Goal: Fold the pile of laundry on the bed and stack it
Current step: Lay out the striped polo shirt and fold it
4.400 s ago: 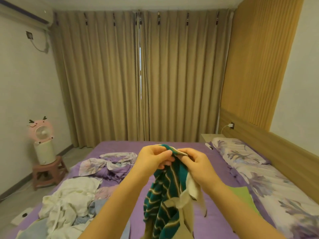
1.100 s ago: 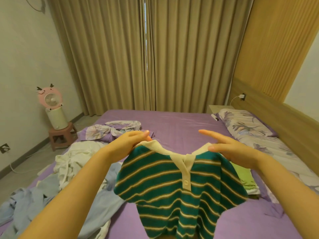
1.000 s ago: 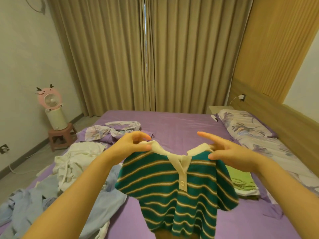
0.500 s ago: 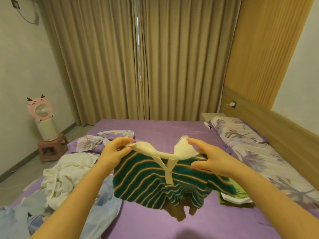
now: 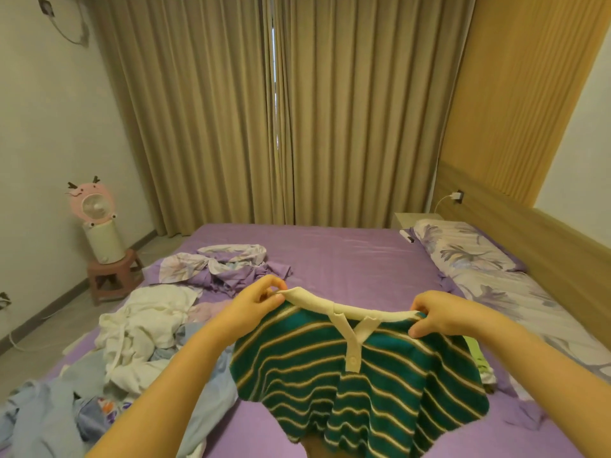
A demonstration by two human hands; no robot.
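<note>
I hold a green striped shirt (image 5: 357, 385) with a cream collar up over the purple bed (image 5: 347, 259). My left hand (image 5: 256, 300) pinches the collar's left end between thumb and fingers. My right hand (image 5: 439, 314) grips the collar's right end at the shoulder. The collar is stretched flat between both hands and the shirt's body hangs down in front of me. A pile of unfolded laundry (image 5: 145, 328), white and pale blue, lies at the bed's left side. A folded lime green garment (image 5: 479, 358) peeks out behind the shirt on the right.
A crumpled floral purple sheet (image 5: 218, 264) lies on the bed beyond the pile. Floral pillows (image 5: 463, 249) line the wooden headboard on the right. A pink fan (image 5: 94, 206) stands on a small stool by the left wall. Curtains hang behind the bed.
The shirt went from bunched between both hands to spread out by its collar. In the last half second both hands pulled apart and the collar went taut and level.
</note>
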